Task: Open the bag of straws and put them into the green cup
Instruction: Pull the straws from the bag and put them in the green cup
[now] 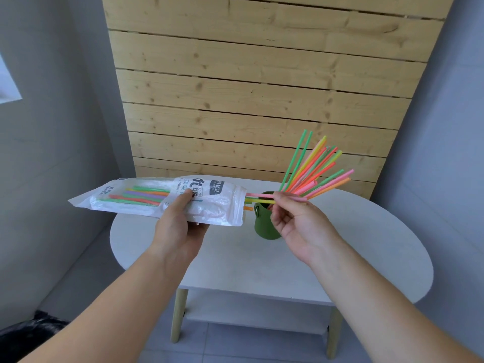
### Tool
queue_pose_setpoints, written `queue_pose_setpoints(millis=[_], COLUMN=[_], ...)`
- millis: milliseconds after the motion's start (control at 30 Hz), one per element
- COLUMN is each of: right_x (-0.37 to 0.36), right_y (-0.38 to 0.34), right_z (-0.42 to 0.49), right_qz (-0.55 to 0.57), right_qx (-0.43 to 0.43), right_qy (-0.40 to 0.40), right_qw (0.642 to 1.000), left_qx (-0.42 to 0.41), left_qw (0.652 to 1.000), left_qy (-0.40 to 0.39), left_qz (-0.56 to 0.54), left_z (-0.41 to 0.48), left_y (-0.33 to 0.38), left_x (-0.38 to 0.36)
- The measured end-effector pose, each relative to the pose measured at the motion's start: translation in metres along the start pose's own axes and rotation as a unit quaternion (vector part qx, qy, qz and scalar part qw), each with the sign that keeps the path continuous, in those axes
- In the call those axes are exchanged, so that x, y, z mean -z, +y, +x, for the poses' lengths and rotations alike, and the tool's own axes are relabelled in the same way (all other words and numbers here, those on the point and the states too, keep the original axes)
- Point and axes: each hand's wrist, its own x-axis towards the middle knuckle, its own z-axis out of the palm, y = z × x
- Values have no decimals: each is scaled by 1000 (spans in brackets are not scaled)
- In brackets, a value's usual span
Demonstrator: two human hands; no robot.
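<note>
So, progress: well past the start, I'd say. The white printed plastic straw bag (146,203) is open at the end facing the dark green round cup (264,226), and a fan of bright plastic straws (314,169) already stands in that cup, leaning off to its far right.
Left to do: a bunch of green, orange, red and purple straws (141,196) lies inside the bag, so a few more pulls look needed. An orange stub pokes out of the bag's mouth, just left of the cup.
Left hand: the left hand (180,224) grips the bag around its middle, thumb on top, holding it level in the air to the left of the cup.
Right hand: the right hand (296,226) pinches a pink and a yellow straw (262,196) that are partly out of the bag, right over the cup's rim.
Counter: the cup sits on a white rounded counter (262,263) with pale wooden legs and a lower shelf under it.
Room: a light wood plank wall (248,87) stands behind the cup, with grey walls on either side and grey floor tiles below. There's something dark in the floor corner, far left of the cup. Can't tell what.
</note>
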Motion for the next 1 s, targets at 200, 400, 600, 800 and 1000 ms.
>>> queue_pose_setpoints(millis=[200,400,600,800,1000], right_x=[-1,17,43,42,39], right_y=[-11,-42,-60,-51,-34], right_z=[0,4,4,1,10], right_qz=[77,-60,-192,-295,-390], right_qx=[97,265,419,497,469], right_qy=[9,114,207,182,136], right_qw=[992,956,863,796,781], left_qx=[9,2,-8,-4,-4], left_qw=[1000,1000,999,999,1000], left_qy=[6,27,36,36,25], left_qz=[-16,-13,-7,4,11], left_z=[1,6,11,8,7], left_y=[-3,0,1,-4,-4], left_x=[0,6,11,8,7])
